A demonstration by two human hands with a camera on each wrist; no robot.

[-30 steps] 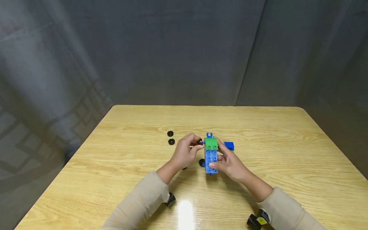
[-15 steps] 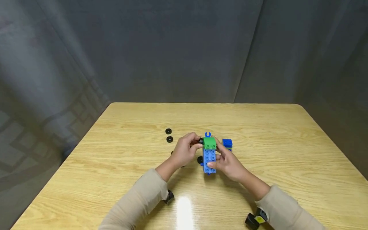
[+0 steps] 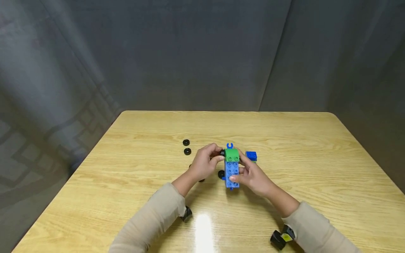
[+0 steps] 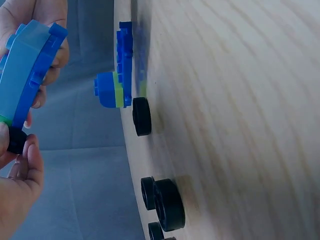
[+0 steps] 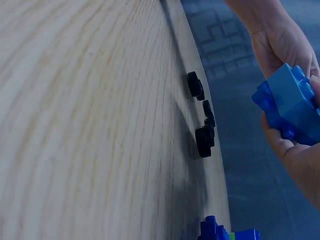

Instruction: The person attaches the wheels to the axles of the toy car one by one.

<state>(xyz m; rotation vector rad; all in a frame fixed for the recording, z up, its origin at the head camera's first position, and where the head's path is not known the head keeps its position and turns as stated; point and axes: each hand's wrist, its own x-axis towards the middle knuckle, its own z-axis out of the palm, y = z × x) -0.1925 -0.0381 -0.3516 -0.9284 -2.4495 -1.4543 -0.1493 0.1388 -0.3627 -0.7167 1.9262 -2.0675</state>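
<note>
Right hand (image 3: 254, 178) grips the toy (image 3: 232, 167), seemingly to steady it; left hand (image 3: 204, 163) pinches a wheel (image 3: 222, 153) at its eleven o'clock.

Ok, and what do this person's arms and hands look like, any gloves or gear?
No gloves show on the left hand or right hand. The left sleeve and right sleeve are plain beige, ending short of the wrists. A black gadget sits by the left cuff; another, with a yellow patch, by the right. No cables show.
</note>
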